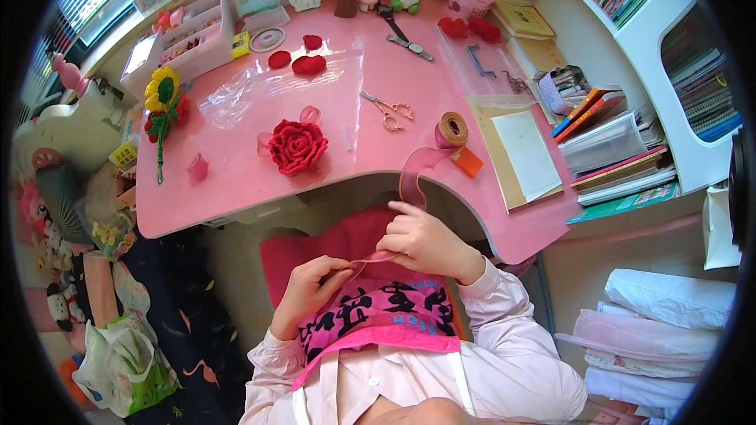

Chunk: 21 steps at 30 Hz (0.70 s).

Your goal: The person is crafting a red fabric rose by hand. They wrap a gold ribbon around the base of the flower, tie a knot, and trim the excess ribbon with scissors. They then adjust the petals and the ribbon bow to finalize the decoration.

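Note:
A strip of sheer pink ribbon point(378, 256) runs between my two hands above my lap. My left hand point(314, 287) pinches one part of it between thumb and fingers. Its other side is gripped by my right hand point(420, 239), with the index finger pointing up. From there the ribbon rises over the desk edge to a ribbon roll point(452, 130) on the pink desk point(236, 200). Beside the roll lies a small orange block point(467, 162). A red crocheted rose point(297, 147) with pink ribbon loops behind it rests on the desk, left of gold-handled scissors point(388, 111).
Red crocheted pieces point(309, 65) and a clear plastic bag point(236, 97) lie farther back. At the left is a crocheted sunflower point(161, 91) beside a compartment box point(195, 35). Notebooks point(626, 165) and a white sheet point(527, 153) occupy the right side. Folded cloths point(649, 336) are stacked below right.

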### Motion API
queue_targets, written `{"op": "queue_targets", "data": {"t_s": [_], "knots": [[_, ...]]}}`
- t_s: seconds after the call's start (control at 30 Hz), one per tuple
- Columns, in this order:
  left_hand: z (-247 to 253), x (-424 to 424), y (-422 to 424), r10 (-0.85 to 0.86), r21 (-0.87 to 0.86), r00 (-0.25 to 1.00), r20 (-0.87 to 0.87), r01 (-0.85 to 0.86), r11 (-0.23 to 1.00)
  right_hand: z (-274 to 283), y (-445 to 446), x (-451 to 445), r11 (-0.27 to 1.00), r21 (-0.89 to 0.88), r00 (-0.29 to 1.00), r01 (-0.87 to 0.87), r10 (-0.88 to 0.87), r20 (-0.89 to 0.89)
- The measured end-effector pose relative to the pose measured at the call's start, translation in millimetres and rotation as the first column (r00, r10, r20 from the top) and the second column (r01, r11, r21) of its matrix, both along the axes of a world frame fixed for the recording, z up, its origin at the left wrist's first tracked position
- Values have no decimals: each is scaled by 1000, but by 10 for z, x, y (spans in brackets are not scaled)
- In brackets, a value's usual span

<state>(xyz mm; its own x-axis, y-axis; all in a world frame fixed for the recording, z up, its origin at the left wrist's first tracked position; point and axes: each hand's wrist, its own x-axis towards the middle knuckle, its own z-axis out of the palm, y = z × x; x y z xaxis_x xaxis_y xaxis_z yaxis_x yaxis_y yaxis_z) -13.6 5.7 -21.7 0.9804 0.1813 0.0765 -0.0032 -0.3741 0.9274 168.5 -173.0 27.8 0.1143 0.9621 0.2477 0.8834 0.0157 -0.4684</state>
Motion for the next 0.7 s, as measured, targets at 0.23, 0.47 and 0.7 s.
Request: {"op": "queue_targets", "data": {"t_s": [0.23, 0.47, 0.7], "knots": [[-243, -175, -2, 72, -113, 996, -56, -77, 991, -273, -94, -23, 982, -37, 976, 185, -179, 125], [-251, -129, -79, -9, -224, 1000, 12, 11, 974, -151, 122, -311, 998, -69, 997, 12, -17, -77], [-361, -102, -28, -35, -448, 997, -63, 3, 894, -358, 254, -340, 993, -102, 979, -60, 38, -201]]}}
